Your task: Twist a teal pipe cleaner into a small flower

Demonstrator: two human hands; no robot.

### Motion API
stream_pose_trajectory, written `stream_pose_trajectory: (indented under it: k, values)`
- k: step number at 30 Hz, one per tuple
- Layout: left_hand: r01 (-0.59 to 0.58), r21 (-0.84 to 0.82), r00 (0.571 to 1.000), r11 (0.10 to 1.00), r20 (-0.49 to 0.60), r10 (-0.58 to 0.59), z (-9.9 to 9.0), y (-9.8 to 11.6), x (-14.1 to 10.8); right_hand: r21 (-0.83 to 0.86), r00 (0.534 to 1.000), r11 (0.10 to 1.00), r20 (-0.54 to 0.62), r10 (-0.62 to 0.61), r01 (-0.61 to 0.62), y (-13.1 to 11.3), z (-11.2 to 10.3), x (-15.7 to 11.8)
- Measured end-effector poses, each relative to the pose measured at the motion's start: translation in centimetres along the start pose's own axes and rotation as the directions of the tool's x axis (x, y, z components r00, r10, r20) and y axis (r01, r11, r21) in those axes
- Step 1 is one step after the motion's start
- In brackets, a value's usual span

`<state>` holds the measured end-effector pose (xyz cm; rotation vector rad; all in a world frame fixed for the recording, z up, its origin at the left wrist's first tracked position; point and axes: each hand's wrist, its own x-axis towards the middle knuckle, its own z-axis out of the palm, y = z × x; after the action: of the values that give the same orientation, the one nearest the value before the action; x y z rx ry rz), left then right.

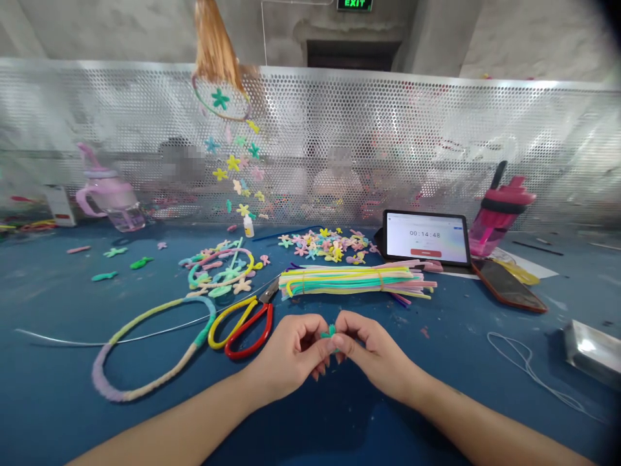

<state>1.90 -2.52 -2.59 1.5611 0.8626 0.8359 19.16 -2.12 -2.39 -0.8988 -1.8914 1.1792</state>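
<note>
Between the fingertips of both hands is a small teal pipe-cleaner flower (pixel 332 330), its lower part covered by my thumbs. My left hand (pixel 301 349) pinches it from the left, and my right hand (pixel 365 346) grips it from the right; the fingers of both are closed. Beyond them lies a bundle of pastel pipe cleaners (pixel 339 282) held by bands. Scissors (pixel 250 323) with one yellow and one red handle rest left of my left hand. Farther left is a large hoop (pixel 101 369) wrapped in several colours.
Behind the bundle sits a pile of small pipe-cleaner flowers (pixel 325 244); another heap (pixel 223 266) lies left. A tablet (pixel 425 236) shows a timer, near a phone (pixel 509 285) and pink cup (pixel 495 217). A flower mobile (pixel 233 163) hangs before the perforated metal panel (pixel 301 97).
</note>
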Motion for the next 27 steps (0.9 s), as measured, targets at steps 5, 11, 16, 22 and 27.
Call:
stream_pose_trajectory:
  k: [5,11,16,22,27]
  values:
    - [0.041,-0.187,0.999,0.982,0.029,-0.036,0.07,0.52,0.14,0.145,0.997,0.989,0.076,-0.019,0.008,-0.04,-0.42,0.22]
    - [0.035,-0.380,0.998,0.924,0.064,-0.012,0.15,0.70,0.23,0.036,0.997,0.997,0.024,-0.068,0.067,-0.25,-0.74,0.19]
    - [-0.057,-0.285,0.998,0.957,-0.024,0.052,0.63,0.45,0.22,-0.092,0.991,0.990,-0.080,-0.110,0.102,-0.22,-0.32,-0.18]
    - [-0.027,-0.008,0.989,1.000,-0.148,0.025,0.56,0.34,0.41,-0.199,0.973,0.973,-0.176,-0.150,0.114,-0.62,-0.25,-0.25]
    - [-0.082,0.351,0.937,0.933,-0.292,0.192,0.44,0.82,-0.21,-0.279,0.960,0.956,-0.226,-0.163,0.097,-0.95,-0.16,-0.29]
